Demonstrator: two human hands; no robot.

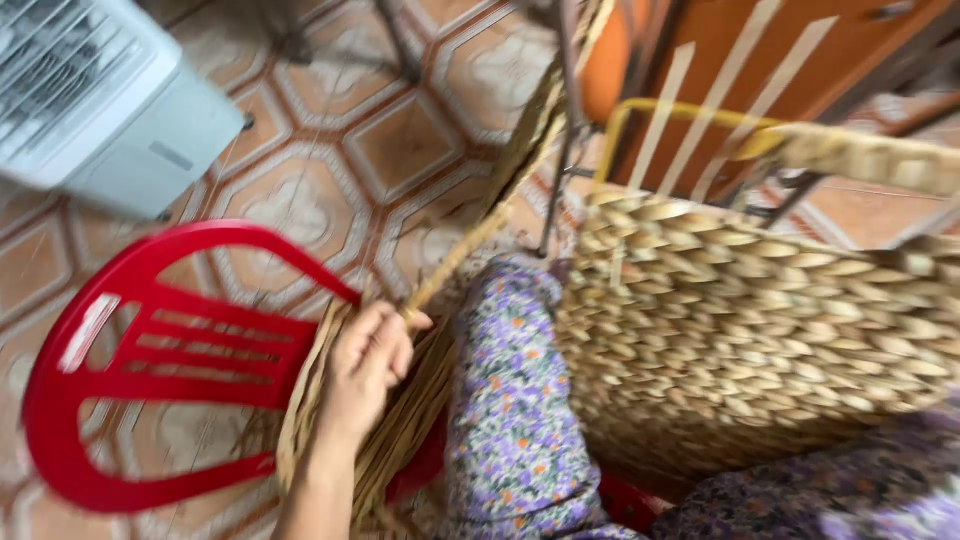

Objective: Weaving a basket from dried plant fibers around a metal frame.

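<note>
Left hand (368, 362) pinched on one dried reed strand (455, 258), bundle (400, 430) beneath; right hand out of view; woven basket (740, 350) on lap at right, body woven, rim frame (680, 108) bare; red plastic chair (150, 350) at left

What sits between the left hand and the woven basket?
In the head view, the person's floral-clothed knee lies between the left hand and the woven basket.
</note>
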